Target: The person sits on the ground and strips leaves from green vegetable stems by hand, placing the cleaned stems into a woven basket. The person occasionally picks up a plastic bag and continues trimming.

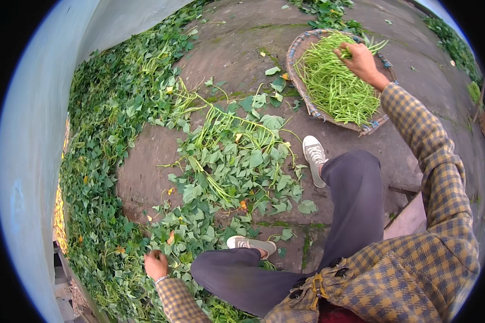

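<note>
My right hand (359,60) is over the far part of a shallow woven basket (297,76), its fingers closed around a small bunch of green stalks (378,45). Many more stripped green leaf stalks (335,87) lie heaped in that basket. Down at the lower left, my left hand (156,264) is at the edge of a thick bank of leafy green vines (93,194). Its fingers are curled, and whether anything is in them cannot be made out. Between the hands, loose leaves (226,161) and a long vine stem (234,117) with stalks on it lie spread on the ground.
The ground is paved with dark slabs (145,161), with moss in the joints. A pale translucent sheet (28,161) hangs along the left. My shoes (315,155) stand near the leaves, and part of a wooden seat (408,218) shows beside my right leg.
</note>
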